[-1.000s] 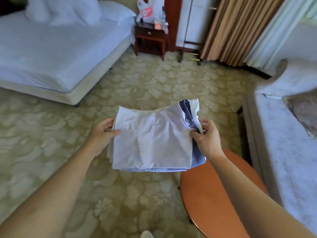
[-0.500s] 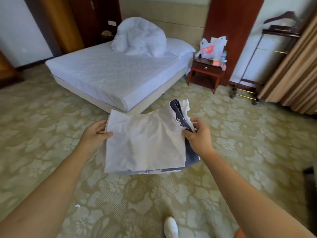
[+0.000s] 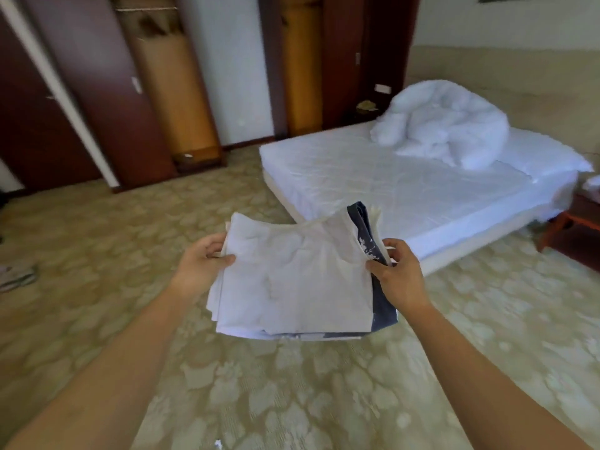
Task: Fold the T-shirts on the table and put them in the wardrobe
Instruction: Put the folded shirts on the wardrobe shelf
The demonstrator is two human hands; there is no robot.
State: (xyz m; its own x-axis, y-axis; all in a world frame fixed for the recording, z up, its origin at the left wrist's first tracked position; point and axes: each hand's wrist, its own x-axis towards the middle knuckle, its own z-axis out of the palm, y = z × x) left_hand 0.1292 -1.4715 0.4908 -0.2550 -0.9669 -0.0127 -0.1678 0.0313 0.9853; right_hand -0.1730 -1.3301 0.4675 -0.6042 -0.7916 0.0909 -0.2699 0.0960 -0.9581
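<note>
Both hands are up and both are on the stack [image 3: 292, 280] of folded T-shirts, held out in the air above the carpet [image 3: 292, 394], just short of the bed's [image 3: 389, 180] near corner. The left hand [image 3: 201, 264] grips the stack's left edge, thumb laid across the top and fingers curled underneath. The right hand [image 3: 399, 277] pinches the right edge, thumb on top and fingers wrapped round the side. The stack lies roughly flat. A white shirt [image 3: 302, 271] is uppermost, creased, and a navy shirt [image 3: 383, 306] with white flecks peeks out beneath it along the right side and the near edge. That navy layer's far corner stands up a little towards the bed. More pale layers fan out at the left edge; how many shirts there are cannot be told.

The bed itself shows a bare white mattress, with a white duvet [image 3: 444, 128] bunched in a heap at its head end. Left of the bed, along the far wall, stands the wardrobe [image 3: 172, 92]: dark doors, and one compartment open, with a pale wood lining and a rail across the top. Right of the bed, a reddish nightstand [image 3: 571, 228] sits at the frame's edge. Far to the left of the bed, on the carpet, lies what looks like a pale shoe [image 3: 16, 277], blurred.
</note>
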